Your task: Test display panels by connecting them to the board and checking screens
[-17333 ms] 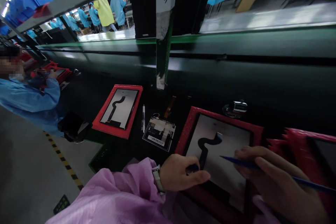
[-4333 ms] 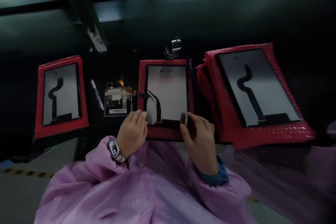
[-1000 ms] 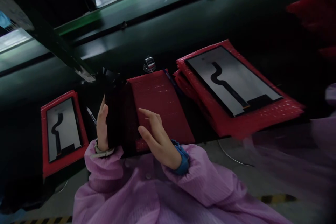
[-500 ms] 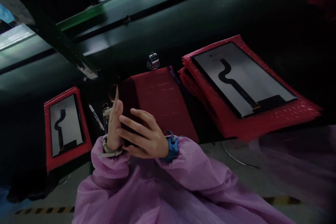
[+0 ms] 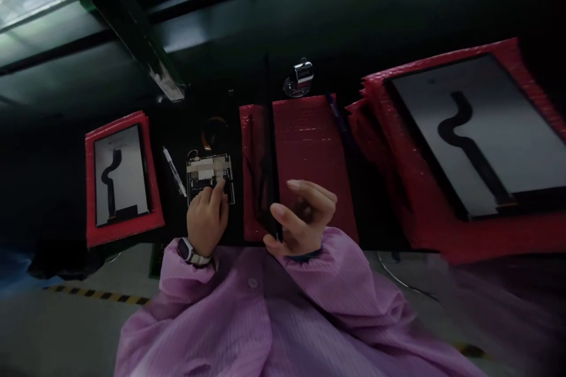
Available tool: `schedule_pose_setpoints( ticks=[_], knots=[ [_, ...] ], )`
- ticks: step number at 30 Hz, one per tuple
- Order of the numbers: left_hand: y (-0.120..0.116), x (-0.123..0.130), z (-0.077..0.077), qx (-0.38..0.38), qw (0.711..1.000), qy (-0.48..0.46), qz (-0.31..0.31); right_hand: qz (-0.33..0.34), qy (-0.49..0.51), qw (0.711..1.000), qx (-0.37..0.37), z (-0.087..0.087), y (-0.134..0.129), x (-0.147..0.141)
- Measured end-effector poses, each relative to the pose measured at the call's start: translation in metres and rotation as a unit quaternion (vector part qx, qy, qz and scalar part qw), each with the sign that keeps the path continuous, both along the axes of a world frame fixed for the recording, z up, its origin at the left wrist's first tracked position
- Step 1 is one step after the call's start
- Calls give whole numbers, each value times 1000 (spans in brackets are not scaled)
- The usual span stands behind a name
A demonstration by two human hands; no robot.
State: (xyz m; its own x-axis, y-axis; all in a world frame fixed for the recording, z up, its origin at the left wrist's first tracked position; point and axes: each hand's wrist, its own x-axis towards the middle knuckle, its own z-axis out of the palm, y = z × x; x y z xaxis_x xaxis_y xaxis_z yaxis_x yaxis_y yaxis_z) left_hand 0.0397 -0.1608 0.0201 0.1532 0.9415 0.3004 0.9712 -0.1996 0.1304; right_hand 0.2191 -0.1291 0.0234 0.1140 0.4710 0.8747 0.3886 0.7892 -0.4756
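A thin dark screen panel (image 5: 270,165) stands on edge, seen almost side-on, above a red bubble-wrap sheet (image 5: 309,159). My right hand (image 5: 307,218) grips the panel's near lower part between thumb and fingers. To the left, my left hand (image 5: 207,218) holds nothing; its index finger stretches out to a small circuit board (image 5: 206,172) with pale tape across it, while its other fingers curl. Whether the fingertip presses or only touches the board I cannot tell.
Left lies a display panel (image 5: 126,182) on red bubble wrap, with a white pen (image 5: 174,171) beside it. A larger display panel (image 5: 499,141) tops a red stack at right. Behind are a metal tally counter (image 5: 303,73), a tape ring (image 5: 214,132) and a purple pen (image 5: 336,112).
My hands have come apart: the left moved to the circuit board, while the right keeps the screen panel, now turned edge-on. The camera view has shifted too.
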Motion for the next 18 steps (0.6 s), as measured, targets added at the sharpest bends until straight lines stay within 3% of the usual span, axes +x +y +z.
schedule_pose_setpoints(
  ticks=[7, 13, 18],
  knots=[
    [-1, 2, 1, -17, 995, 94, -28, -37, 2, 999, -3, 5, 0, -8],
    [1, -1, 1, -4, 992, 118, -48, 2, -44, 999, 3, 7, 2, -12],
    [3, -4, -2, -10, 999, 25, -42, 10, -70, 997, -18, 9, 3, -12]
  ],
)
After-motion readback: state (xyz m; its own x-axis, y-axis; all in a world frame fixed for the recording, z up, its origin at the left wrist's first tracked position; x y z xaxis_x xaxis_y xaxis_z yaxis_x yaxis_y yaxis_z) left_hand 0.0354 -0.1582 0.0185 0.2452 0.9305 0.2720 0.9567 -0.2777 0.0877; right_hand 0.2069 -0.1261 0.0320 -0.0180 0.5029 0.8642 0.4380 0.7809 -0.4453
